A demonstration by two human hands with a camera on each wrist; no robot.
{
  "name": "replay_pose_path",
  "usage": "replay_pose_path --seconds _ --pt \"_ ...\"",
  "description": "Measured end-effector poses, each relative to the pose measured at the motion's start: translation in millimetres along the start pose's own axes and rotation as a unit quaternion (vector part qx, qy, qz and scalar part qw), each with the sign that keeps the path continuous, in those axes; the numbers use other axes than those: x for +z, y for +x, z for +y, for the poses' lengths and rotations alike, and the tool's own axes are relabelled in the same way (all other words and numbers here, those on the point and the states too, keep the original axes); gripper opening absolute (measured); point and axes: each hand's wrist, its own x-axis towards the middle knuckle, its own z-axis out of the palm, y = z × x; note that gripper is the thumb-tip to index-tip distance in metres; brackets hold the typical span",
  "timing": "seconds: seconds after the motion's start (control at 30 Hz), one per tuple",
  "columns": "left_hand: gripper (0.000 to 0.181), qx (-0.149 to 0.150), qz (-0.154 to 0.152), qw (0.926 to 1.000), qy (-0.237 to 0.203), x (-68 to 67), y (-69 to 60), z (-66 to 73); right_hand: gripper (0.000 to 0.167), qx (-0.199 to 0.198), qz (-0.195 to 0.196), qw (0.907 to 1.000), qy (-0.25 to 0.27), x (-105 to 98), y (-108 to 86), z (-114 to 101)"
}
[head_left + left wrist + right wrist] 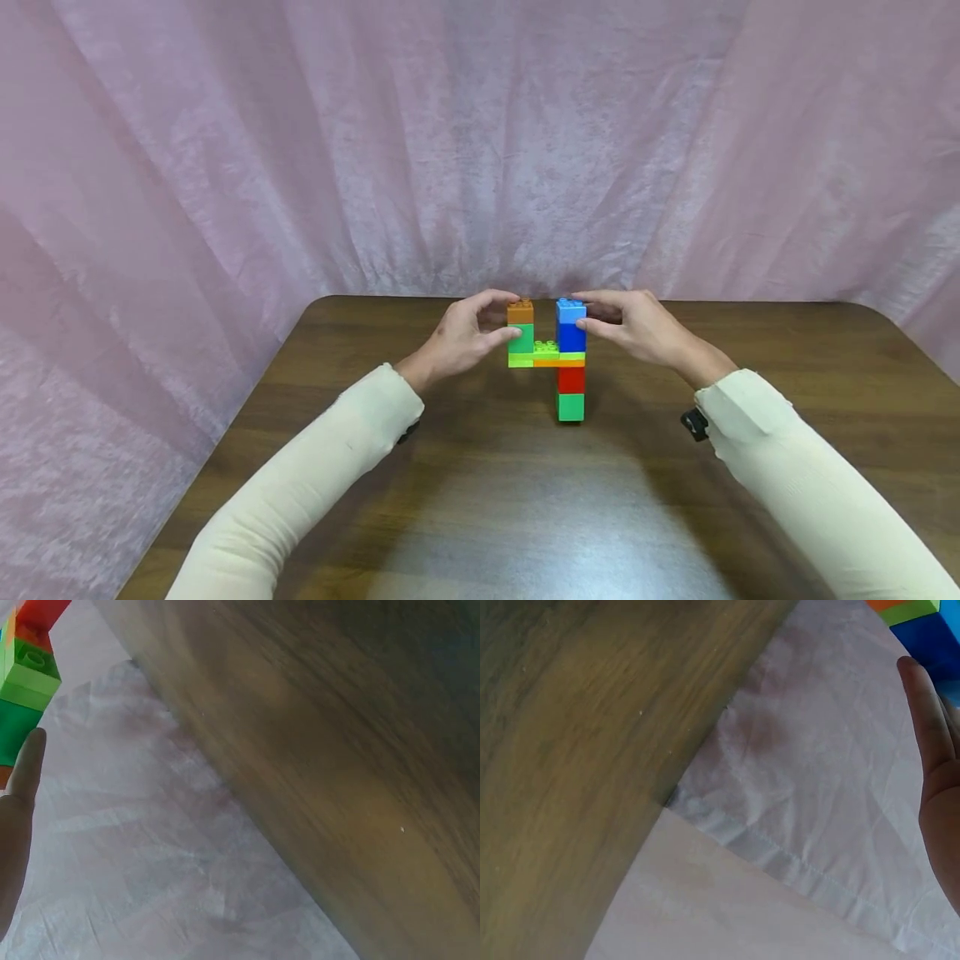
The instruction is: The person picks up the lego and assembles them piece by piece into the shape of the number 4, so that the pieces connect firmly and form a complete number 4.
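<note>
A structure of toy building bricks stands upright on the table, with two columns joined by lime bricks (546, 351) and a thin orange layer. On its left column an orange brick (521, 313) tops a green brick (520, 344); my left hand (461, 337) grips this column, thumb in front and fingers behind. Light blue (570, 312) and dark blue bricks (572, 340) form the upper right column, which my right hand (637, 323) pinches. Beneath them are a red brick (572, 380) and a lower green brick (570, 407). Both wrist views show only part of the structure.
The brown wooden table (420, 500) has rounded far corners. Pink cloth (480, 150) hangs behind it and along its sides. A small black device (694, 424) sits under the right sleeve's cuff.
</note>
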Motion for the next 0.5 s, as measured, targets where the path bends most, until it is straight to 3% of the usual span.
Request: replay_pose_path --seconds 0.27,0.5 --pt "0.047 -0.091 -0.005 0.9955 0.025 -0.1 2.2 -5.8 0.044 0.033 -0.011 0.9994 -0.008 12 7.4 5" --pt "0.048 -0.123 -0.023 0.9916 0.032 6.2 1.3 -12.9 0.045 0.067 -0.035 0.9971 0.013 21 8.2 10"
